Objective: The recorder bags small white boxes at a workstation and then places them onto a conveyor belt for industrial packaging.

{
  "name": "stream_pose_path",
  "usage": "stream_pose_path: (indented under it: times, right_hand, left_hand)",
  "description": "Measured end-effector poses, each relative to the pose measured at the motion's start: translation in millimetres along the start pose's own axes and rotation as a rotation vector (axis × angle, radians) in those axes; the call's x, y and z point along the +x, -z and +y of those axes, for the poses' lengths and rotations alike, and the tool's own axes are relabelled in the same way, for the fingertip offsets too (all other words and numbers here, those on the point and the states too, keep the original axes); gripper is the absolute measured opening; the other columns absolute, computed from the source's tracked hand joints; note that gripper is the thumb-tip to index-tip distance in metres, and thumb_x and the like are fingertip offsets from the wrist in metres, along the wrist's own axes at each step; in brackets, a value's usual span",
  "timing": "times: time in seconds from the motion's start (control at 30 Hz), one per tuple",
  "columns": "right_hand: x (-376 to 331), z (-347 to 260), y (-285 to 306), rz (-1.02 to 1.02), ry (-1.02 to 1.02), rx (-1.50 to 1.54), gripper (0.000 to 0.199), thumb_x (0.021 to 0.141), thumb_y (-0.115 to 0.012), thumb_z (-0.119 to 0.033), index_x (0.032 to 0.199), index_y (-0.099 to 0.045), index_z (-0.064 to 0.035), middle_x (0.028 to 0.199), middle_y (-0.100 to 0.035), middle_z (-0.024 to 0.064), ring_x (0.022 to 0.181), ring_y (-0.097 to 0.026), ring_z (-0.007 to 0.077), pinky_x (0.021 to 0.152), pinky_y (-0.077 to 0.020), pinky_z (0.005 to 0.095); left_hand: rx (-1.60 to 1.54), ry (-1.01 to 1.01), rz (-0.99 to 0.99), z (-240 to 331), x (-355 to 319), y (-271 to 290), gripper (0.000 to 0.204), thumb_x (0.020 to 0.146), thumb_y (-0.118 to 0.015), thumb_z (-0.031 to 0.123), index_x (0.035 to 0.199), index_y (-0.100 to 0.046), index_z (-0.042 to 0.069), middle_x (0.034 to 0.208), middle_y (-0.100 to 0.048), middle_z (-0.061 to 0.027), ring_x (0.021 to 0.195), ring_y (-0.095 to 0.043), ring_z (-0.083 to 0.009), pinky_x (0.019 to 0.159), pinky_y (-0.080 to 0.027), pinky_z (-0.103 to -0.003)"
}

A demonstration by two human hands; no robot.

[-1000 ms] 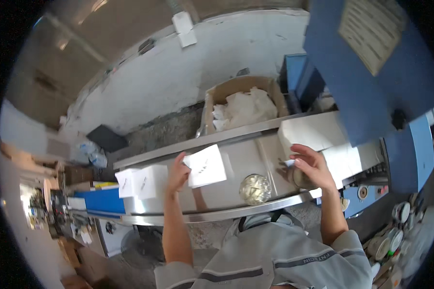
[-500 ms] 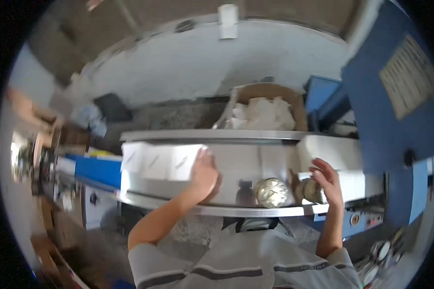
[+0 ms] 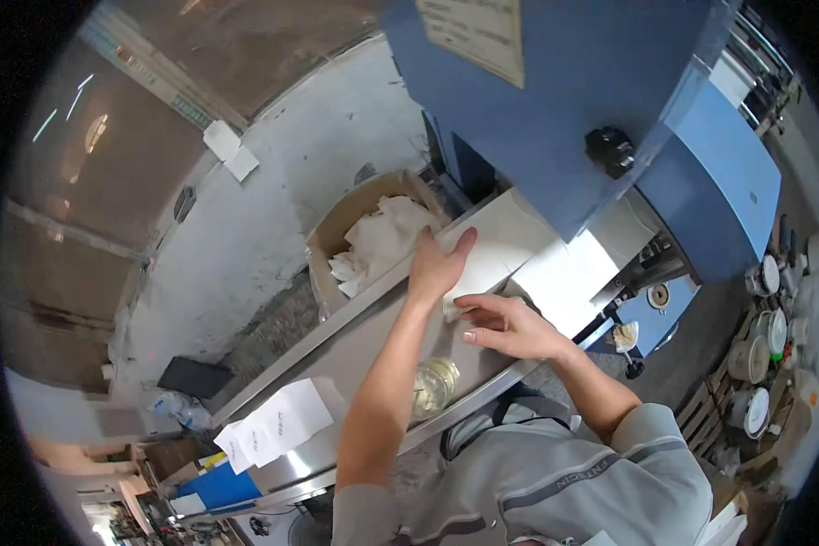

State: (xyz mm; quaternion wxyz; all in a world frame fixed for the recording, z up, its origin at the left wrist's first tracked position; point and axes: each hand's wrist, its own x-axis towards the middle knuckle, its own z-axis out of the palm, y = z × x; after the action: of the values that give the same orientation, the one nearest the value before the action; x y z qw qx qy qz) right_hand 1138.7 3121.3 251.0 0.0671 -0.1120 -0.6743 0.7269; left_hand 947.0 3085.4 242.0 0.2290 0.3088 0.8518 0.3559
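Note:
My left hand (image 3: 437, 266) reaches to the near end of a long white stack (image 3: 496, 232), which looks like paper, on the metal trough. Its thumb and fingers are apart, and nothing shows in them. My right hand (image 3: 516, 329) hovers over the trough beside a second white stack (image 3: 560, 282). Its thumb stands off from its loosely stretched fingers, and a small pale edge shows by the fingertips. Below the hands, a round, shiny, see-through container (image 3: 435, 387) sits by the near rim. White printed sheets (image 3: 278, 426) lie farther left in the trough.
A blue machine panel (image 3: 555, 118) with a black knob (image 3: 610, 151) overhangs the right end of the trough. Behind the far metal rim stands a cardboard box (image 3: 321, 237) of crumpled white material. Several white tubs (image 3: 751, 359) stand at the far right.
The view has swung to the right. My left hand has left the printed sheets and come to the white stack. My right hand has moved away from beside a second round container, toward the left hand.

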Motion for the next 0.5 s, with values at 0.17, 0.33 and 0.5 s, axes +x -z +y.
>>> stream_pose_path:
  times: [0.17,0.33,0.5]
  right_hand:
    - [-19,-8,23,0.021,0.018,0.021,0.056,0.092,-0.07,-0.023,0.139,-0.049,-0.002,0.128,-0.057,0.0105,0.116,-0.055,0.0181,0.097,-0.0484,0.0328]
    - [-24,-1,36,0.056,0.064,0.019,0.057,0.09,-0.072,-0.025,0.136,-0.051,0.0014,0.121,-0.06,0.0146,0.111,-0.06,0.0209,0.093,-0.0513,0.0337]
    - [-18,-3,38,0.106,0.094,0.076,0.057,0.091,-0.072,-0.022,0.136,-0.05,0.0033,0.12,-0.061,0.0122,0.107,-0.06,0.0192,0.093,-0.0512,0.0337]
  left_hand:
    - [0.122,0.013,-0.085,15,11,-15,0.093,0.077,-0.067,0.049,0.138,-0.039,-0.014,0.12,-0.059,-0.0368,0.116,-0.059,-0.0446,0.099,-0.046,-0.041]
    - [0.0,-0.015,-0.071,15,13,-20,0.08,0.075,-0.067,0.039,0.132,-0.047,-0.013,0.115,-0.062,-0.0357,0.112,-0.062,-0.0433,0.097,-0.048,-0.042]
    - [0.075,0.004,0.019,16,12,-19,0.067,0.074,-0.068,0.033,0.124,-0.056,-0.01,0.112,-0.064,-0.0345,0.11,-0.063,-0.0419,0.095,-0.048,-0.041]
